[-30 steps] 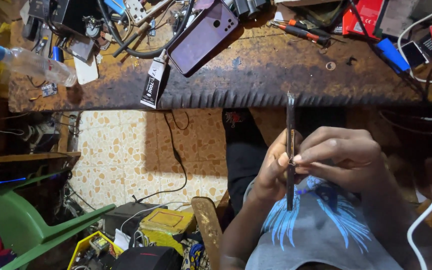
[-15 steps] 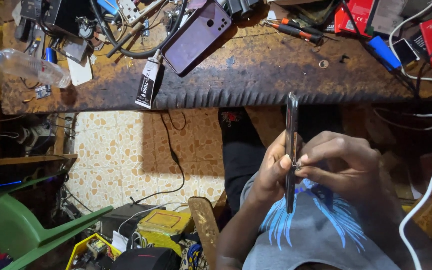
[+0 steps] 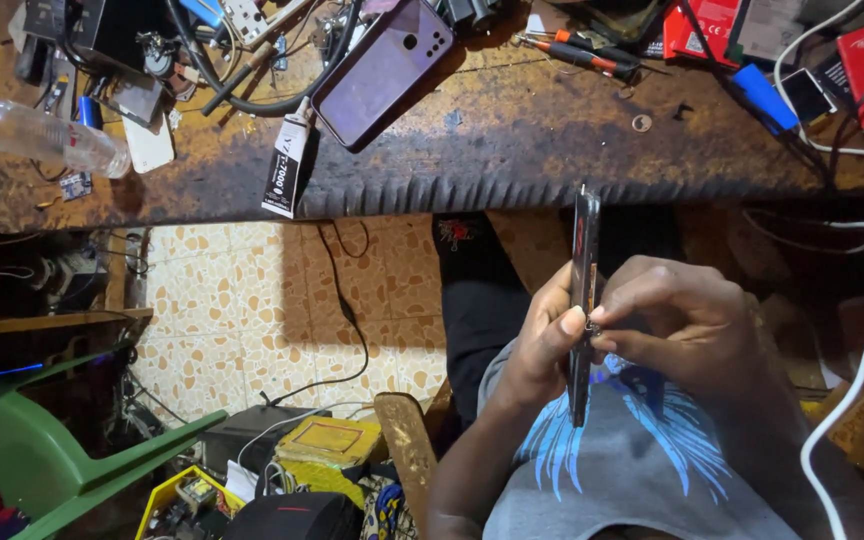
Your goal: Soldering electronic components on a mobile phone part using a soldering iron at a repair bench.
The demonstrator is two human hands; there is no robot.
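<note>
Both hands close on a slim dark phone [image 3: 583,300] held edge-on over the lap: the left hand [image 3: 537,350] grips its side, the right hand [image 3: 687,325] pinches something tiny (too small to identify) against its edge. Beyond it lies the worn workbench [image 3: 512,150], with a purple phone [image 3: 382,70] face down.

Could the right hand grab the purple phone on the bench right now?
Probably not at once: the right hand and left hand are both busy pinching the dark phone held edge-on. Nothing blocks the way up to the purple phone.
</note>
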